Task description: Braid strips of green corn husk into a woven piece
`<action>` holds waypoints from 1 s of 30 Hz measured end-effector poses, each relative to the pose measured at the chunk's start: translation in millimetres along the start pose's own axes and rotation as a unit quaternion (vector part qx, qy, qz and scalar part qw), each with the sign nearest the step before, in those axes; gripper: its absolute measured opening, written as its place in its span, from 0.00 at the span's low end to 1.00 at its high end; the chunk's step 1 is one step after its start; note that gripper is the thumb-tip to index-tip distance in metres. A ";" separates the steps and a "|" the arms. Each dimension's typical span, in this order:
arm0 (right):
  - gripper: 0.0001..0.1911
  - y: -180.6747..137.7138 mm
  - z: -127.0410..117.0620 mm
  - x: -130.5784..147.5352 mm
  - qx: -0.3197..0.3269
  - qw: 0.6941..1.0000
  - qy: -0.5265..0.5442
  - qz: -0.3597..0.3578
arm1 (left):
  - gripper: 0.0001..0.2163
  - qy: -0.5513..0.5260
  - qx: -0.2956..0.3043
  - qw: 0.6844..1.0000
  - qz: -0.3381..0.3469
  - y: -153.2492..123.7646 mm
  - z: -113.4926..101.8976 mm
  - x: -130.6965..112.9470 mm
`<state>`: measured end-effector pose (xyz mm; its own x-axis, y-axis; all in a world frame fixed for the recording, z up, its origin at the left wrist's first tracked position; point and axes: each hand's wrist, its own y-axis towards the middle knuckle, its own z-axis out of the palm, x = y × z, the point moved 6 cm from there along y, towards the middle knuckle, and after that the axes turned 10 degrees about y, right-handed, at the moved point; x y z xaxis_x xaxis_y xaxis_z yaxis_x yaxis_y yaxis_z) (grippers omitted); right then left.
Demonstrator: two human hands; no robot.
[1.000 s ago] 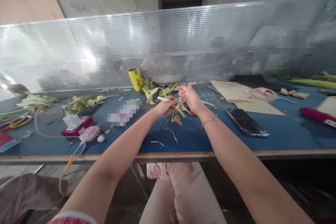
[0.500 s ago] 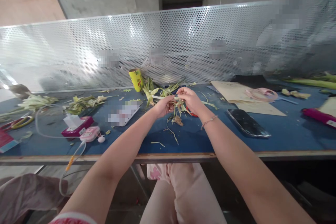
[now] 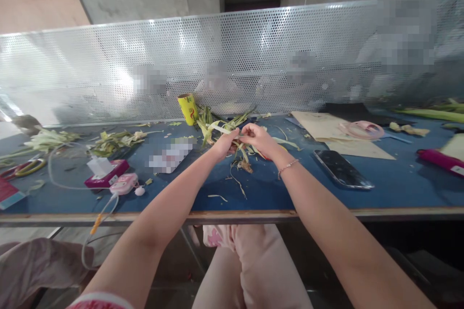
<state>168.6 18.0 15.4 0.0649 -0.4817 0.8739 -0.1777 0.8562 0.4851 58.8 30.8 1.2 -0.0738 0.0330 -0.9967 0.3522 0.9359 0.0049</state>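
Over the middle of the blue table, my left hand and my right hand meet, fingers closed and pinching. A flat pale green leaf strip runs out from between them toward the left; its held end is hidden by my fingers. Limp green leaves lie heaped just behind my hands. Below the fingers sit torn leaf scraps and a brown dried piece. Part of a red object shows under my right wrist, too covered to name.
A dark phone lies to the right, near brown paper sheets. To the left are a white-screened device, a magenta box, a pink charger with cable, and leaf bunches. A yellow roll stands before the perforated metal screen.
My fingers have shifted slightly and drawn closer together. The leaf strip now shows broader and is angled differently beside my left hand. Other things on the table stay in place.
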 end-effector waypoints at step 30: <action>0.15 3.5 -14.2 -6.6 -0.106 0.994 0.024 0.016 | 0.08 -0.090 -0.064 0.992 0.066 3.1 -9.9 -5.7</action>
<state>181.5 26.9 11.8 0.1102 -0.4479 0.8873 0.0303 0.8938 0.4474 51.1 37.0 7.8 0.1368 0.1063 -0.9849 0.2249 0.9649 0.1354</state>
